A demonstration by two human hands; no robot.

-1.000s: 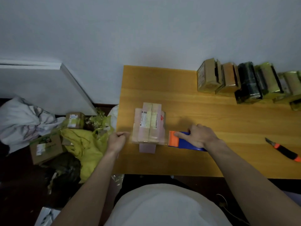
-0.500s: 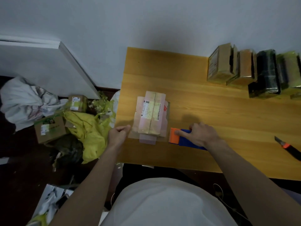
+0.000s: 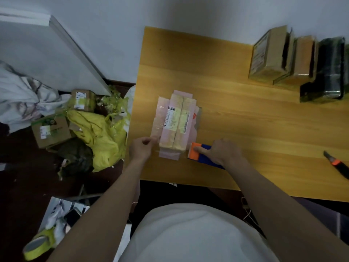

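— What is hidden or cut off?
— My right hand (image 3: 221,153) covers most of the tape dispenser (image 3: 196,152); only its orange end and some blue show. The row of wrapped boxes (image 3: 270,53) runs off the right edge. The label's print is too small to read.

— And the place?
— A yellow wooden tabletop (image 3: 245,120) against a white wall. A utility knife (image 3: 335,163) lies well to the right. Yellow plastic bags (image 3: 100,133) litter the floor on the left.

— The parcel?
— The parcel (image 3: 176,125) is pink under clear tape and lies near the tabletop's left edge. The fingers of my left hand (image 3: 140,149) pinch its near left corner. My right fingers curl round the tape dispenser, just beside its near right corner.
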